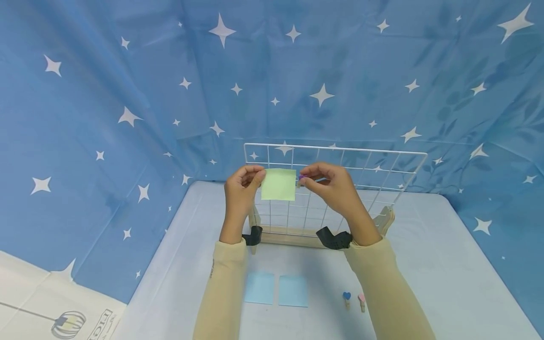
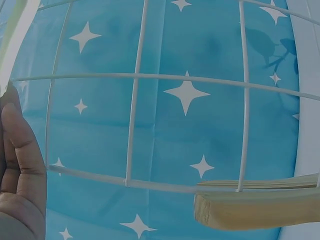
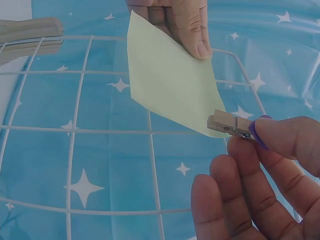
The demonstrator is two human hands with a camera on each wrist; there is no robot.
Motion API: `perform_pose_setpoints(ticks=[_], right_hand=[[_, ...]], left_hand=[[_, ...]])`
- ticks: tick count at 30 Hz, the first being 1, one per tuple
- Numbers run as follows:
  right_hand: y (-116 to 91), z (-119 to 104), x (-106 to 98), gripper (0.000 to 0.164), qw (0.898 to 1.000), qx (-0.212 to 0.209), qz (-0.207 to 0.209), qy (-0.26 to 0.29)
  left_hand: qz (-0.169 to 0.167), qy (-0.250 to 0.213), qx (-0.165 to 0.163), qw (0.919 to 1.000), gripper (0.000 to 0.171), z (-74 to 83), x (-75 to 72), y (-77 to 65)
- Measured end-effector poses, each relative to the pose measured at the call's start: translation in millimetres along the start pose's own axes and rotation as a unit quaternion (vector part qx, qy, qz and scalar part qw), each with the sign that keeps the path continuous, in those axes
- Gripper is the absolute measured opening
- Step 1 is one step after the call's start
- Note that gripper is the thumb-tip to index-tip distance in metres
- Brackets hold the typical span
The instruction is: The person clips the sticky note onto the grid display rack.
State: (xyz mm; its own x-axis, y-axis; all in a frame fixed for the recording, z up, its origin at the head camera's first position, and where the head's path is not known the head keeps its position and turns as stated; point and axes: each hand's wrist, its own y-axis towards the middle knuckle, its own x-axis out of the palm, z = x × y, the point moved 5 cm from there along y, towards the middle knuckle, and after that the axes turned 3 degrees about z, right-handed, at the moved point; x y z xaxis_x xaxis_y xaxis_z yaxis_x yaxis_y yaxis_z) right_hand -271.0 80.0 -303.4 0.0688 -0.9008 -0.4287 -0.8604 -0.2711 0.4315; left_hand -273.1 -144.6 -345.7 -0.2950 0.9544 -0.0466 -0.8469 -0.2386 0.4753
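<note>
My left hand (image 1: 243, 189) pinches the left edge of a pale green sticky note (image 1: 278, 185), held upright before a white wire grid (image 1: 335, 148). At the note's other side, my right hand (image 1: 335, 186) pinches a small wooden clothespin (image 3: 230, 121) between thumb and fingers. A purple piece (image 3: 259, 132) on the clothespin peeks out from under the thumb. In the right wrist view the clothespin's front end overlaps the note's corner beside the grid. The left wrist view catches only the left fingers (image 2: 22, 150) and a strip of the note.
Wooden feet and a wooden bar (image 1: 293, 239) support the grid on the white table (image 1: 425, 283). Nearer lie two light blue square notes (image 1: 259, 288). To their right are a blue-heart clothespin (image 1: 347, 298) and a pink-heart clothespin (image 1: 361, 301). A starry blue curtain (image 1: 272, 71) hangs behind.
</note>
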Motion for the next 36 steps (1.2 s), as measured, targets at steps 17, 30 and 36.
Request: perform_pose_setpoints(ticks=[17,30,36], right_hand=[[6.6,-16.1,3.1,0.013,0.996,-0.032,0.031,-0.072],[14.0,-23.1,3.4,0.011,0.99,-0.065,0.061,-0.106],[15.2,-23.5,3.9,0.01,0.989,-0.071,0.075,-0.109]], left_hand=[[0.007,-0.002,0.004,1.0,0.02,24.5,2.3,-2.6],[0.019,-0.001,-0.002,0.9998,0.018,28.1,4.5,-1.1],[0.029,-0.004,0.004,0.9996,0.019,2.6,6.3,6.2]])
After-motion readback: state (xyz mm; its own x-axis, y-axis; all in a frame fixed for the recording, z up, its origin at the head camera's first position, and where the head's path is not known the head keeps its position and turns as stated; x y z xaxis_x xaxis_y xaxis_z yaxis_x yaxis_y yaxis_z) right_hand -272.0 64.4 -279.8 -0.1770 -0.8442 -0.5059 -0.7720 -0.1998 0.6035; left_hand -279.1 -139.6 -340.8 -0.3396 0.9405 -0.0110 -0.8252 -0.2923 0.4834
